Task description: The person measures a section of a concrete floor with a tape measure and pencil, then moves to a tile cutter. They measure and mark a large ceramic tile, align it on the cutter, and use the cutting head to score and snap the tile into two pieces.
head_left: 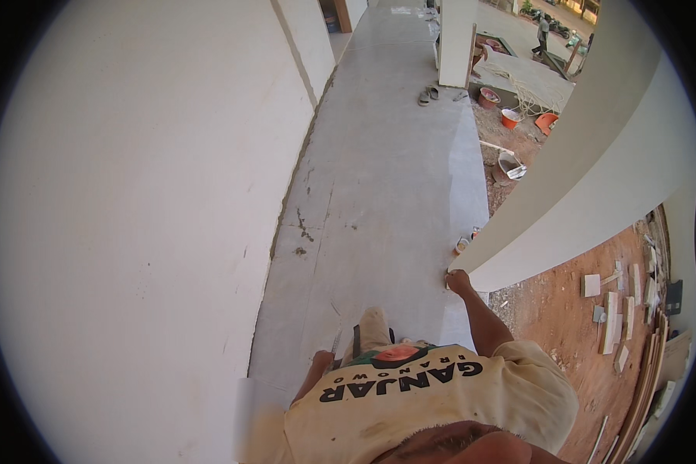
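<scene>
My right hand (458, 282) is closed at the near lower edge of a white column (572, 209). Whatever its fingers may hold is hidden. Low beside my trousers, my left hand (322, 360) is closed around a thin, pale, blade-like tool (337, 338). That tool points away from me over the grey floor (394, 193); its exact kind is too small to make out. Just beyond my right hand, a small open container (462, 245) stands on the floor against the column.
A white wall (147, 193) runs along the left. Sandals (428, 95) lie near a farther column (456, 46). An orange bucket (510, 117) and a grey bucket (509, 166) stand on lower soil at right. Pale blocks (611, 321) lie nearer. A person (543, 35) is far off.
</scene>
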Tool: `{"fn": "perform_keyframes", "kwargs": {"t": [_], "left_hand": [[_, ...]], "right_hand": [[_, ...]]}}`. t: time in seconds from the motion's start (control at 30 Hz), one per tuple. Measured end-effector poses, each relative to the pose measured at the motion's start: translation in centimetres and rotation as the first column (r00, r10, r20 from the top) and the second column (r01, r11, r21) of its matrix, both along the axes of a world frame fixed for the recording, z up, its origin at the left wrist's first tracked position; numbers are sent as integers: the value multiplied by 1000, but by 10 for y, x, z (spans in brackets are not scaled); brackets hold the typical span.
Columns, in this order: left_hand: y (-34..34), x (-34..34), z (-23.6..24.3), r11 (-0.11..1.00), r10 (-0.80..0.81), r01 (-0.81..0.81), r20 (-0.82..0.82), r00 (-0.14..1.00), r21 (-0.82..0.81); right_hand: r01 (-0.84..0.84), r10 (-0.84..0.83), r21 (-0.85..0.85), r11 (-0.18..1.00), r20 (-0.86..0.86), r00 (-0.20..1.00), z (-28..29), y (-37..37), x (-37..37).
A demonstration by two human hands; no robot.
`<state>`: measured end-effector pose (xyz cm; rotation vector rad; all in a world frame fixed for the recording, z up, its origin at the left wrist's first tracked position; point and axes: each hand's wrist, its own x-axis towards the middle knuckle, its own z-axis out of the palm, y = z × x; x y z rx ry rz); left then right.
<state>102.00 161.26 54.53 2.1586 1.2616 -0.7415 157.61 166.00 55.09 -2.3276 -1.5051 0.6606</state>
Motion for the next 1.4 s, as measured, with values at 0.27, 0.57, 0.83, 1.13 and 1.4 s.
{"fn": "perform_keyframes", "kwargs": {"t": [0.27, 0.57, 0.83, 1.13, 1.4], "left_hand": [[164, 30, -10, 976, 32, -50, -87, 996, -211], [497, 102, -27, 942, 334, -333, 104, 937, -27], [750, 258, 14, 768, 633, -634, 262, 728, -92], [882, 344, -2, 962, 274, -270, 155, 949, -46], [1002, 320, -68, 998, -28, 28, -13, 1000, -61]], "right_hand": [[51, -48, 14, 999, -170, 984, 39, 219, 5], [-295, 408, -503, 812, 130, 903, -41, 208, 99], [-24, 59, -614, 789, 37, 998, -97, 284, 194], [14, 13, -333, 943, 80, 997, -40, 703, 335], [171, -148, 46, 984, -316, 937, 76, 1032, 331]]}}
